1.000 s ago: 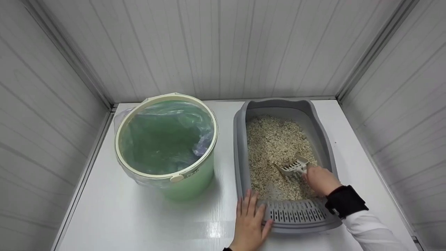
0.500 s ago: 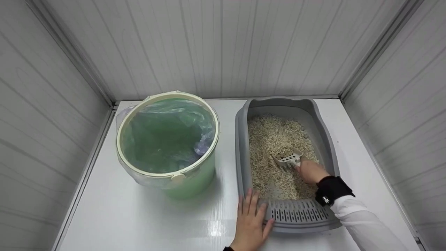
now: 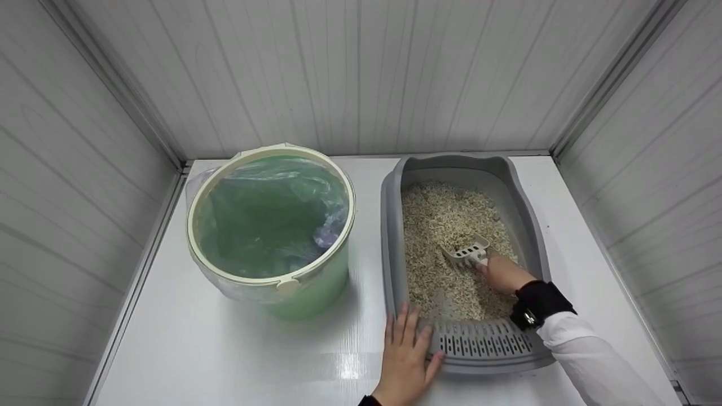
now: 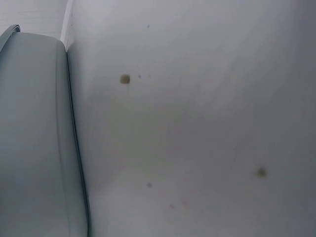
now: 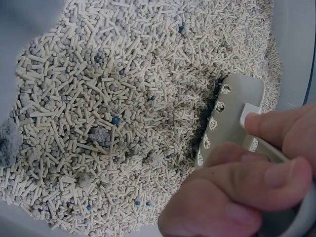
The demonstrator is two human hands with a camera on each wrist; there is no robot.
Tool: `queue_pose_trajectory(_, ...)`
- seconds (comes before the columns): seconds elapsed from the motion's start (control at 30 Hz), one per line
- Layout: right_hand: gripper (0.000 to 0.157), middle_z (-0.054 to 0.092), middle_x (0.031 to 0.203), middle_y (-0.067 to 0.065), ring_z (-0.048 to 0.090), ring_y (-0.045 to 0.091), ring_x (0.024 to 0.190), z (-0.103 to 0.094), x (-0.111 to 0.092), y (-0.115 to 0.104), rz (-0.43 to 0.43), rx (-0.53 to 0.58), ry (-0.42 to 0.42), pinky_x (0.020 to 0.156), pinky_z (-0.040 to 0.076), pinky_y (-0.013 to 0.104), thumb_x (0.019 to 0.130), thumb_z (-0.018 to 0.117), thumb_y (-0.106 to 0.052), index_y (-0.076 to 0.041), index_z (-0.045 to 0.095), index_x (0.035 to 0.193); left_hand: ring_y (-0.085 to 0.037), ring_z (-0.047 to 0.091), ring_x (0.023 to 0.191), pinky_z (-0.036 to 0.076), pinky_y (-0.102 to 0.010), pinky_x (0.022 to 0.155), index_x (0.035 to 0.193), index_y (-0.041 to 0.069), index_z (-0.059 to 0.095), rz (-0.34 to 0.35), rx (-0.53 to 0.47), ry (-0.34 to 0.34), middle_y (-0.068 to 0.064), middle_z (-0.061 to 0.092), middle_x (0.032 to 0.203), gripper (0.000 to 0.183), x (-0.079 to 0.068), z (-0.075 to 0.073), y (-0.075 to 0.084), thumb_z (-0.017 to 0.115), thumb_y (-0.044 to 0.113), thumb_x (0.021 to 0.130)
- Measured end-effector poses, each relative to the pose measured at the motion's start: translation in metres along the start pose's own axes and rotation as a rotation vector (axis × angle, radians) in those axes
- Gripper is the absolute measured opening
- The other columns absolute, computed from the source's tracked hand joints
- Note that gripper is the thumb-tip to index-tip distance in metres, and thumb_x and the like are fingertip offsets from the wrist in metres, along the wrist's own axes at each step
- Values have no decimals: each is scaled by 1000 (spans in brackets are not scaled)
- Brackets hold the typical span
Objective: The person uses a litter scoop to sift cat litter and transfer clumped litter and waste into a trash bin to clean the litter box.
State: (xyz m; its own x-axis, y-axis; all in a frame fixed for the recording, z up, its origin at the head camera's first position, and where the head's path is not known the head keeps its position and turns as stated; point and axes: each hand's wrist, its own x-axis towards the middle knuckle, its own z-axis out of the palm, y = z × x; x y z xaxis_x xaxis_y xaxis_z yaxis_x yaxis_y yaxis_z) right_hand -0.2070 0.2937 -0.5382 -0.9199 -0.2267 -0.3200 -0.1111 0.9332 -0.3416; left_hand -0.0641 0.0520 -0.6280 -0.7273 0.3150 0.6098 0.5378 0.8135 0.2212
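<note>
My right hand [image 3: 503, 273] grips the handle of a pale slotted litter scoop [image 3: 469, 254] inside a grey litter box [image 3: 395, 265]. In the right wrist view, the fingers curl round the handle and the thumb presses near the base of the scoop [image 5: 237, 106]. The scoop's slotted edge dips into the pellet litter [image 5: 148, 98]. A grey clump [image 5: 100, 136] lies among the pellets, and a bigger one [image 5: 7, 143] shows at the left edge. My left hand [image 3: 403, 361] rests with straight fingers on the box's front left corner; it is out of its own wrist view.
Left of the box stands a green bucket [image 3: 307, 301] with a cream rim and a clear plastic liner [image 3: 293, 179]. Both stand on a white table [image 3: 282, 361] with panel walls [image 3: 361, 79] at the back and sides. A few small specks [image 4: 125, 79] dot the tabletop.
My right hand and the scoop have shifted a little left and toward the back of the box, and the scoop has tilted. The left hand has stayed on the corner.
</note>
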Motion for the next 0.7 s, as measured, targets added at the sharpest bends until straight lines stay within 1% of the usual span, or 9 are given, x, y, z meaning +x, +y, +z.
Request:
queue_pose_trajectory(0.03,52,49,111,45,55,51,100,0,-1,0,-1,6,4,87,45,55,99,42,-16,29,32,125,-34,28,139,13,-49,114,114,19,56,-1,-5,2,-13,38,146,41,0,0,0,38,51,96)
queue_pose_trajectory(0.1,49,50,108,44,56,50,97,0,-3,0,-7,26,21,86,45,55,99,43,-15,27,36,122,-34,28,139,14,-49,114,114,18,56,0,-18,13,-13,37,146,40,1,-1,0,40,50,96)
queue_pose_trajectory(0.2,40,55,92,31,57,40,82,0,-7,0,-29,60,62,76,46,52,98,45,-15,22,44,112,-34,29,138,14,-48,114,113,18,57,4,-29,25,-14,38,146,39,1,-1,-1,41,49,96)
queue_pose_trajectory(0.23,38,55,89,28,57,38,80,1,-8,0,-36,68,77,74,46,51,98,45,-15,21,45,110,-34,29,138,14,-48,113,113,18,57,7,-29,28,-14,38,146,39,1,-1,-1,41,49,96)
queue_pose_trajectory(0.3,38,55,91,29,58,41,85,2,-11,0,-44,72,94,77,46,52,99,45,-16,20,44,112,-35,29,138,15,-48,113,114,17,57,12,-27,31,-14,38,146,39,0,0,-1,42,49,95)
queue_pose_trajectory(0.43,47,53,108,38,54,51,101,1,-19,-2,-52,75,116,87,44,56,100,43,-19,22,38,122,-36,30,137,19,-50,110,114,17,56,20,-17,30,-14,37,147,40,0,1,0,41,49,96)
queue_pose_trajectory(0.53,51,53,110,38,54,50,102,0,-25,-4,-58,88,139,89,44,57,101,42,-24,21,36,125,-36,31,137,19,-50,109,115,17,56,23,-6,30,-15,37,147,41,1,1,-1,40,50,96)
queue_pose_trajectory(0.63,48,58,98,29,60,40,87,-2,-32,-7,-65,121,179,80,48,52,101,43,-26,17,40,122,-36,30,137,18,-50,110,114,17,56,21,0,25,-14,36,147,41,1,1,-1,40,50,96)
queue_pose_trajectory(0.7,44,59,90,20,59,31,79,-3,-35,-10,-69,143,219,73,49,48,100,44,-25,15,42,119,-36,29,138,16,-50,111,114,18,56,16,1,21,-14,37,147,41,1,1,-1,40,50,96)
